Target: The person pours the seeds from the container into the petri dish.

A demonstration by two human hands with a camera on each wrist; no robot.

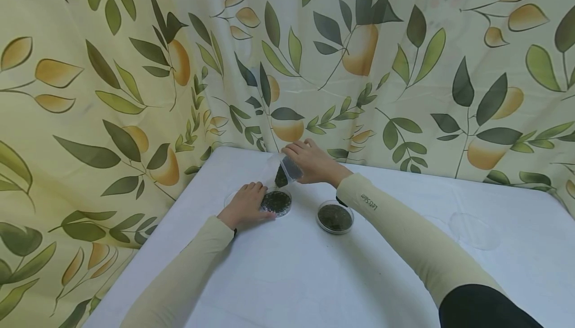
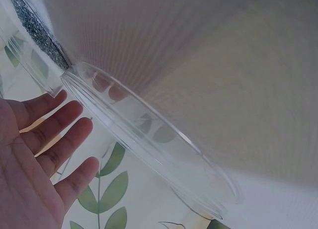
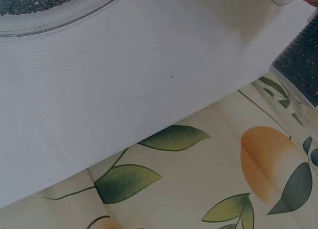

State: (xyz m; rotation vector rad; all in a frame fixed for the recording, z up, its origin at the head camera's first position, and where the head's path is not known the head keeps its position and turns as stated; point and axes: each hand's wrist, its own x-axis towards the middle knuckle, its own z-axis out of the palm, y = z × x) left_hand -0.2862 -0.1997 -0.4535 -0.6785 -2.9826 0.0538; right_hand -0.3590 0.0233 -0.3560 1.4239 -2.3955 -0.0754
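In the head view my right hand [image 1: 313,162] grips a clear plastic box [image 1: 293,168] and tilts it to the left. Dark grains [image 1: 281,177] have slid to its low side, above a round clear dish [image 1: 276,203] that holds more dark grains. The left hand [image 1: 246,206] rests at this dish's left edge, thumb in front and fingers behind. Its fingers look loosely extended in the left wrist view, near an empty clear dish or lid [image 2: 149,134]. Part of the box [image 3: 303,65] shows at the right wrist view's edge; the gripping fingers are hidden there.
A second round dish [image 1: 335,217], filled with dark grains, stands right of the first, close to my right forearm. Faint clear discs [image 1: 474,231] lie on the white table [image 1: 287,278] further right. A leaf-patterned curtain [image 1: 404,93] hangs behind the table.
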